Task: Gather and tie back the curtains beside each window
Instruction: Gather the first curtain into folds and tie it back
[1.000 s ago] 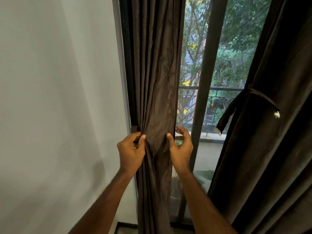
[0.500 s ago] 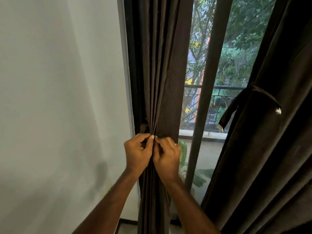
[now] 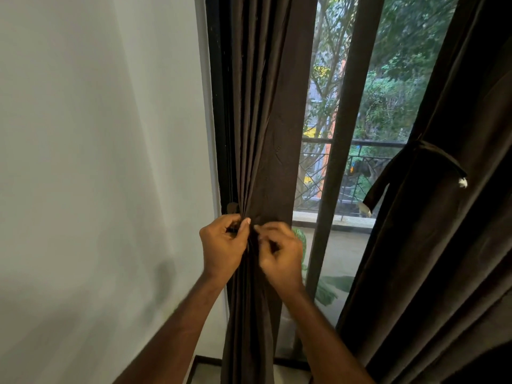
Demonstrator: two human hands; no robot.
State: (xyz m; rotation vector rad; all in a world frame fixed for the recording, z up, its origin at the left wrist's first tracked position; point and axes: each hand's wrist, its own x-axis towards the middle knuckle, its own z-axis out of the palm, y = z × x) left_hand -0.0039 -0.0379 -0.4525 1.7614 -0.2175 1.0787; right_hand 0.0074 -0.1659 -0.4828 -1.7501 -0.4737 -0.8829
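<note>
Two hands meet at the front of the left curtain [image 3: 266,139], the dark brown one that hangs just right of the white wall [image 3: 97,162] and against the black window frame [image 3: 219,106]. The left hand [image 3: 223,246] has its fingers curled in, the thumb pressed toward the bunched folds, pinching the cloth where the pleats draw together into a narrow waist. The right hand [image 3: 279,252] sits just beside it, touching or nearly touching at the thumbs, its fingers also curled and nipping the same gathered cloth from the side away from the wall. Whether a tie strip lies between the fingers cannot be told, as the cloth there is dark and slightly blurred. A small brownish hook or knob [image 3: 232,207] shows just above the left hand, between the wall and the curtain. Above the hands the curtain spreads wider; below them it falls in tight folds toward the floor. Farther from the wall, past a dark upright bar [image 3: 340,134] of the window, the right curtain [image 3: 457,245] is already gathered, with a dark tie band [image 3: 440,156] looped around it and one loose end hanging toward the glass. Through the glass, beyond the left curtain, a balcony railing [image 3: 368,144] and green trees [image 3: 401,65] are visible.
</note>
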